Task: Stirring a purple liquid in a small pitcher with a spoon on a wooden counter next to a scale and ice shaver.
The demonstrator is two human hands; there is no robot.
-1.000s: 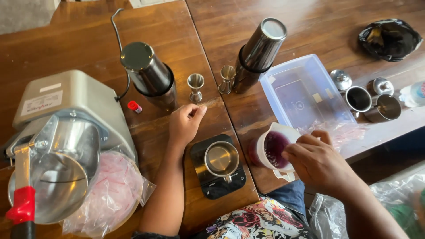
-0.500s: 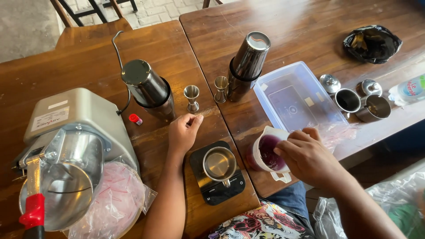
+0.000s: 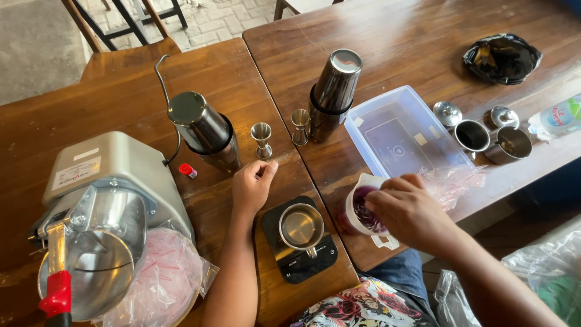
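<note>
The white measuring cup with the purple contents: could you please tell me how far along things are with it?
Done: the white plastic measuring cup already holds purple material. In hand: the right hand reaches into it while the left hand rests on the wooden table. Left: the small steel cup on the black scale looks empty.

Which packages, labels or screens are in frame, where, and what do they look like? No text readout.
Label: pale rectangular sticker on top of the grey ice-shaver machine, left.
Scale: small black square, front centre, steel cup on it; display strip at its near edge, too small to tell if lit.
Bottle: clear plastic, white-and-blue label, lying at far right edge.
Black bag: crumpled, top right.
Clear plastic bag: pinkish, under the machine.
Clear lidded box: rectangular, beyond the right hand.
</note>
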